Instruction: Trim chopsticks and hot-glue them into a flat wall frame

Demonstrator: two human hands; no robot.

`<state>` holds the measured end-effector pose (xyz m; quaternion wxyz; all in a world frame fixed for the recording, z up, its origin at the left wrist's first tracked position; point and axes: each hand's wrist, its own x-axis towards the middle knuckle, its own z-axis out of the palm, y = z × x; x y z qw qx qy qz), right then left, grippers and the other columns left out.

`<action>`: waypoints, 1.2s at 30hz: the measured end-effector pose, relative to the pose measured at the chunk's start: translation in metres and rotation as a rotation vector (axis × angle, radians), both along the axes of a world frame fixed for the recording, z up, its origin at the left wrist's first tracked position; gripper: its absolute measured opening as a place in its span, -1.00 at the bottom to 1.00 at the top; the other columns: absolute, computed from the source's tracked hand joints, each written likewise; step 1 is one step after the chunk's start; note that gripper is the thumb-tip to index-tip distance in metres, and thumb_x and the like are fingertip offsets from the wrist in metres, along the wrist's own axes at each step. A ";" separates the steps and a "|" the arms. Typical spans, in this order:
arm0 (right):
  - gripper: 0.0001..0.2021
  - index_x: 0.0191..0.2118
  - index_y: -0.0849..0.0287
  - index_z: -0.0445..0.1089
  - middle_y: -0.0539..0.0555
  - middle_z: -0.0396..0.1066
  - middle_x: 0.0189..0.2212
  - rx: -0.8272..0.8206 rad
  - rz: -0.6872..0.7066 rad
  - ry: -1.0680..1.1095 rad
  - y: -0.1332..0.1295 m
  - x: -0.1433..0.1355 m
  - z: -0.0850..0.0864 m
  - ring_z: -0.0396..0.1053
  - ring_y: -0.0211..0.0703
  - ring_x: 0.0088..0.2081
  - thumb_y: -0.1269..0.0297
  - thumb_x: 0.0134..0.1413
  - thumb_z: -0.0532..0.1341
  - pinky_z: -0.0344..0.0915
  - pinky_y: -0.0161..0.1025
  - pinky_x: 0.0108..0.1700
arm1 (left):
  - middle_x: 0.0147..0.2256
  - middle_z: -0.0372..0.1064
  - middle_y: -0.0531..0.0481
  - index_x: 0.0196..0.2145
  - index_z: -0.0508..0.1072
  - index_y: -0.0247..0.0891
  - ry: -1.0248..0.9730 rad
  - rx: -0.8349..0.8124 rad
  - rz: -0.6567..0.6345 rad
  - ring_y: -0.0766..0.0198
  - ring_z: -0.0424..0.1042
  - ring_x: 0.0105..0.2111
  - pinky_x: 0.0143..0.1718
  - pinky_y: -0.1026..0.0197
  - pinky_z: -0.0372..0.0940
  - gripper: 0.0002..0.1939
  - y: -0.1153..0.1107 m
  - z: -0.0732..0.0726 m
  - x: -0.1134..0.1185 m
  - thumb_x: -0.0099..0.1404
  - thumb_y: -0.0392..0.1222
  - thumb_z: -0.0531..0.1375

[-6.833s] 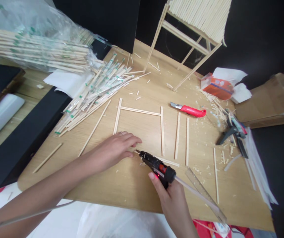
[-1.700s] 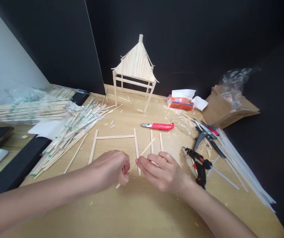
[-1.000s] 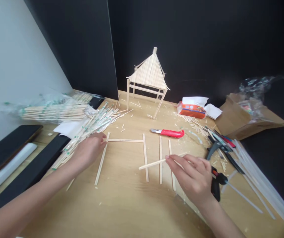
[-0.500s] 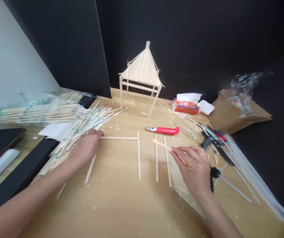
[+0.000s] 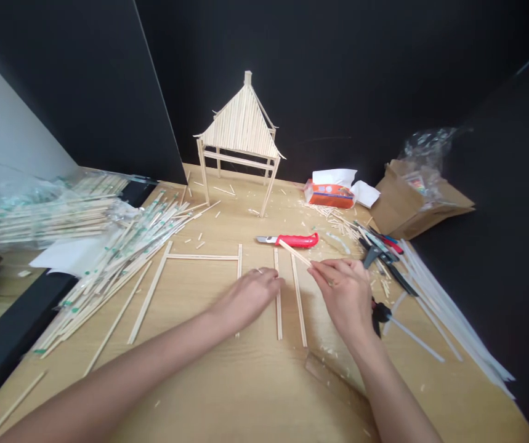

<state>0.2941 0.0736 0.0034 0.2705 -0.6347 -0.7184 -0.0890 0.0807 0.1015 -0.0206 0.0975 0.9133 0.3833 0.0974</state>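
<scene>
My left hand (image 5: 251, 298), slightly blurred, reaches across the middle of the table with nothing visible held in it. Its fingertips are over an upright-lying pair of joined sticks (image 5: 279, 320); contact cannot be made out. My right hand (image 5: 345, 295) pinches a short stick piece (image 5: 295, 253), its far end overlapping the red utility knife (image 5: 297, 240) in view. A second joined pair (image 5: 299, 307) lies between the hands. To the left lies an H-like frame of sticks, with a crossbar (image 5: 204, 257) between a slanted left leg (image 5: 151, 292) and a right leg (image 5: 240, 252) partly hidden by my left hand.
A stick-built pavilion model (image 5: 239, 132) stands at the back. Loose and bagged sticks (image 5: 121, 264) spread on the left. Rightward are an orange tissue pack (image 5: 331, 195), a brown paper bag (image 5: 412, 206), white glue sticks (image 5: 458, 314), black-handled tools (image 5: 379, 255) and a clear ruler-like strip (image 5: 333, 375).
My left hand has left the crossbar's left end and moved right to the separate stick pairs. My right hand keeps its stick piece. The whole view has shifted slightly.
</scene>
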 end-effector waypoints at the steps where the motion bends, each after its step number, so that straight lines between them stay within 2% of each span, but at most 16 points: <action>1: -0.86 -0.27 0.06 0.56 0.02 0.50 -0.37 -0.005 0.006 -0.006 0.001 0.000 -0.001 0.21 -0.09 -0.27 0.20 0.09 0.26 0.11 -0.14 -0.19 | -0.16 0.37 -0.04 -0.16 0.38 -0.19 -0.017 -0.008 -0.044 0.23 0.37 -0.13 -0.06 0.19 0.26 -0.84 -0.002 -0.004 0.012 0.33 -0.23 0.07; 3: -0.85 -0.26 0.06 0.55 0.03 0.49 -0.37 -0.022 0.016 -0.014 0.003 0.002 -0.004 0.21 -0.09 -0.27 0.21 0.11 0.24 0.11 -0.14 -0.20 | -0.17 0.37 -0.08 -0.19 0.38 -0.24 -0.039 -0.017 -0.071 0.19 0.38 -0.14 -0.08 0.15 0.28 -0.87 -0.004 -0.012 0.025 0.32 -0.23 0.08; 5: -0.85 -0.25 0.05 0.55 0.03 0.49 -0.37 -0.045 0.020 -0.014 0.004 0.002 -0.008 0.21 -0.10 -0.27 0.22 0.12 0.23 0.10 -0.14 -0.21 | -0.13 0.35 -0.13 -0.20 0.36 -0.28 -0.055 -0.026 -0.066 0.15 0.38 -0.11 -0.08 0.11 0.30 -0.86 -0.005 -0.018 0.025 0.34 -0.22 0.06; 10: -0.88 -0.27 0.02 0.55 0.02 0.47 -0.38 -0.120 0.028 -0.013 0.007 0.000 -0.017 0.21 -0.09 -0.26 0.25 0.12 0.24 0.10 -0.16 -0.22 | 0.01 0.29 -0.23 -0.14 0.33 -0.31 -0.081 -0.063 -0.028 0.08 0.29 0.06 0.02 0.06 0.28 -0.80 -0.013 -0.025 0.006 0.36 -0.18 0.03; 16: -0.87 -0.33 -0.01 0.54 0.03 0.45 -0.38 -0.120 0.045 -0.051 0.012 0.000 -0.025 0.19 -0.09 -0.25 0.24 0.14 0.22 0.08 -0.16 -0.24 | 0.08 0.24 -0.28 -0.10 0.32 -0.36 -0.120 -0.116 0.012 0.07 0.24 0.13 0.09 0.06 0.25 -0.78 -0.013 -0.027 -0.010 0.35 -0.24 0.01; 23: -0.86 -0.35 0.00 0.53 0.03 0.43 -0.39 -0.126 0.125 -0.135 0.015 -0.004 -0.029 0.21 -0.07 -0.24 0.32 0.14 0.21 0.07 -0.17 -0.27 | 0.09 0.23 -0.19 -0.10 0.31 -0.28 -0.178 -0.172 -0.009 0.18 0.20 0.16 0.14 0.12 0.20 -0.80 -0.013 -0.030 -0.020 0.37 -0.30 -0.04; 26: -0.87 -0.36 0.00 0.52 0.03 0.43 -0.39 -0.125 0.133 -0.151 0.017 -0.005 -0.029 0.22 -0.06 -0.23 0.34 0.12 0.23 0.08 -0.16 -0.26 | 0.11 0.19 -0.14 -0.14 0.31 -0.23 -0.247 -0.234 -0.007 0.24 0.25 0.12 0.10 0.17 0.24 -0.80 -0.012 -0.028 -0.019 0.37 -0.32 -0.06; 31: -0.86 -0.37 -0.01 0.52 0.04 0.42 -0.40 -0.144 0.149 -0.177 0.022 -0.005 -0.028 0.21 -0.06 -0.22 0.37 0.11 0.24 0.09 -0.16 -0.26 | 0.13 0.14 -0.13 -0.21 0.30 -0.19 -0.312 -0.317 0.045 0.15 0.29 0.09 0.08 0.10 0.26 -0.90 -0.014 -0.027 -0.016 0.29 -0.19 0.11; 36: -0.85 -0.37 0.00 0.52 0.05 0.42 -0.40 -0.159 0.175 -0.220 0.030 -0.008 -0.026 0.20 -0.04 -0.21 0.38 0.11 0.22 0.07 -0.14 -0.27 | 0.13 0.14 -0.16 -0.19 0.29 -0.19 -0.331 -0.268 0.089 0.14 0.22 0.14 0.12 0.09 0.23 -0.85 -0.017 -0.033 -0.012 0.25 -0.27 0.11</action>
